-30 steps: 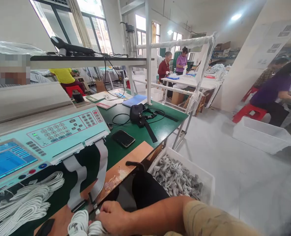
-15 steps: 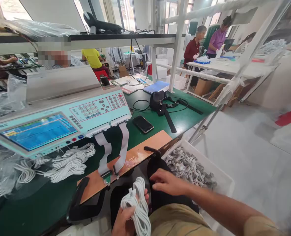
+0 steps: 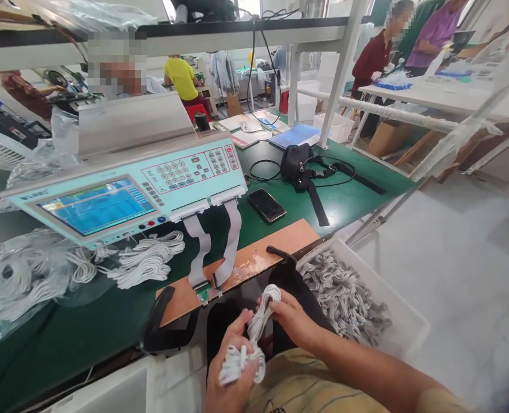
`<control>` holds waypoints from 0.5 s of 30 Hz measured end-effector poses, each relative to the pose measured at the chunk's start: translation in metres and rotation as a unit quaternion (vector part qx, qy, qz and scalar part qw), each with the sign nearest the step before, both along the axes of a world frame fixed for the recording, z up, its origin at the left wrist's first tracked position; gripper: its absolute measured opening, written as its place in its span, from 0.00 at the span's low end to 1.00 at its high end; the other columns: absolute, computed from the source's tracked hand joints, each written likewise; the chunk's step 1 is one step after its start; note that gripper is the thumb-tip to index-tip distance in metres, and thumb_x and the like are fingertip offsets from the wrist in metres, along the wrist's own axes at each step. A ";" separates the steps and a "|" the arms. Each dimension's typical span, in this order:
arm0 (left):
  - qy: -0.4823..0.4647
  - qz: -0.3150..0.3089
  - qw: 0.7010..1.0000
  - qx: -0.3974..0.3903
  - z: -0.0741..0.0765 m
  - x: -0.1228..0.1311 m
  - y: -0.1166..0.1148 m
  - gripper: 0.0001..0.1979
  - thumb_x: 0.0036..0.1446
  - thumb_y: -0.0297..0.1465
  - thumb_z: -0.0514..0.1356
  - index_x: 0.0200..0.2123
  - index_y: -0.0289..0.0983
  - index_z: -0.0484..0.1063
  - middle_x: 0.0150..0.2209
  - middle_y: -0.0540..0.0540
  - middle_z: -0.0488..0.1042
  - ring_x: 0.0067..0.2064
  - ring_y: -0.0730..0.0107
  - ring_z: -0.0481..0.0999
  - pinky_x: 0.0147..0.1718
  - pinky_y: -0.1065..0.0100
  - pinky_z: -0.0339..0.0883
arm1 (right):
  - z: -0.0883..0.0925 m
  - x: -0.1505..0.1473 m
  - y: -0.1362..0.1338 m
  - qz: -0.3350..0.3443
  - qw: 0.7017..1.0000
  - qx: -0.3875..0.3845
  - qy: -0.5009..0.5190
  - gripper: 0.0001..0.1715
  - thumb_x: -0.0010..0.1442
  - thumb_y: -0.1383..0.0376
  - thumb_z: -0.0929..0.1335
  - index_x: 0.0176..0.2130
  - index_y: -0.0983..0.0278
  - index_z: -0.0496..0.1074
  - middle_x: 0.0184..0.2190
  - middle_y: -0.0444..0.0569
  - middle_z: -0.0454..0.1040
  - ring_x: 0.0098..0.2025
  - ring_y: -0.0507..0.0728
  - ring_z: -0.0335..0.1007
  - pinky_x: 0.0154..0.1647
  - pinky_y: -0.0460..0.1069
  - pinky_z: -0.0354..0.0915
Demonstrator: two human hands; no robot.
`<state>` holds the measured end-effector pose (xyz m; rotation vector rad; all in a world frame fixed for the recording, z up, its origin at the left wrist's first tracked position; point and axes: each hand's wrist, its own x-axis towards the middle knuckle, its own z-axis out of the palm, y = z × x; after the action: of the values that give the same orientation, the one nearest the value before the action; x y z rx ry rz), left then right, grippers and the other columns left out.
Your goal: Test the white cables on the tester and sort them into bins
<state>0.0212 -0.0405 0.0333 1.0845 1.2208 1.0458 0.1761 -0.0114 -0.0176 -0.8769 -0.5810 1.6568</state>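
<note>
White coiled cable (image 3: 259, 324) is being held near the edge of a green table (image 3: 86, 321) — its upper loop is being pinched by the right hand (image 3: 297, 321), while its lower part is being gripped by the left hand (image 3: 227, 345) (whether one bundle or two cannot be told). Beside the right forearm (image 3: 366, 361), greyish coiled cords (image 3: 344, 298) are being contained by a white bin (image 3: 403, 324).

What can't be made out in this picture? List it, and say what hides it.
All in the head view:
Part of the white cable bundle: covered by the left hand.
Fine text on the blue screen: too small to read.
Number of cables in the plastic bag: hazed by the film.
Black object on the upper shelf: cut off by the top edge.
</note>
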 end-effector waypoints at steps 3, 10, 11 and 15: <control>0.066 0.031 0.994 0.086 -0.004 -0.007 -0.008 0.05 0.43 0.32 0.63 0.24 0.40 0.68 0.38 0.44 0.75 0.43 0.57 0.73 0.45 0.60 0.64 | -0.010 0.004 0.005 -0.051 0.997 -0.037 -0.042 0.15 0.49 0.59 0.70 0.34 0.66 0.69 0.31 0.47 0.71 0.36 0.55 0.67 0.42 0.51 0.62; 0.232 0.022 0.968 0.090 -0.038 -0.028 -0.004 0.13 0.41 0.38 0.65 0.32 0.39 0.75 0.30 0.47 0.75 0.29 0.66 0.72 0.30 0.69 0.67 | -0.017 0.012 0.007 -0.030 0.997 -0.075 0.011 0.16 0.51 0.57 0.70 0.34 0.67 0.69 0.32 0.48 0.71 0.34 0.54 0.68 0.36 0.49 0.64; 0.258 -0.009 0.959 0.118 -0.043 -0.030 -0.002 0.12 0.44 0.37 0.64 0.32 0.39 0.76 0.30 0.46 0.75 0.29 0.66 0.73 0.30 0.70 0.67 | -0.016 0.011 0.007 -0.025 0.997 -0.073 0.002 0.17 0.51 0.57 0.71 0.34 0.67 0.68 0.31 0.48 0.71 0.34 0.54 0.68 0.36 0.49 0.64; 0.338 -0.129 0.905 0.222 -0.050 -0.033 0.006 0.16 0.53 0.31 0.57 0.45 0.44 0.74 0.42 0.42 0.75 0.40 0.63 0.75 0.41 0.67 0.68 | -0.012 0.007 0.007 0.016 0.996 -0.069 -0.056 0.19 0.50 0.54 0.71 0.35 0.67 0.67 0.31 0.46 0.70 0.33 0.53 0.68 0.34 0.48 0.65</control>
<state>-0.0120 -0.0343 -0.0162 2.0283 1.3415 0.7712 0.1827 -0.0046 -0.0295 -1.0701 -0.5642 1.7001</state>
